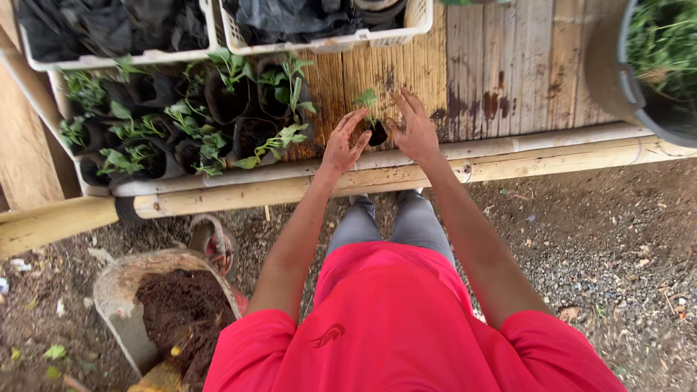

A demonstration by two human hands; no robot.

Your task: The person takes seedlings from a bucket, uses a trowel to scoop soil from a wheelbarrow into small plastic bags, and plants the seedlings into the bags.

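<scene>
Step in hand, by the look of it: setting seedling bag (376,132) on worktop (508,80), centre of frame. Left hand (343,145) and right hand (415,131) cupped either side, fingers spread, touching the bag. Filled seedling bags (181,123) at upper left. Next move likely calls for gentle release, keeping the stem upright.

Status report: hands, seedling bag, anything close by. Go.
Left hand and right hand open, cupping small black seedling bag on wooden bench. Potted seedlings crowd left.
</scene>
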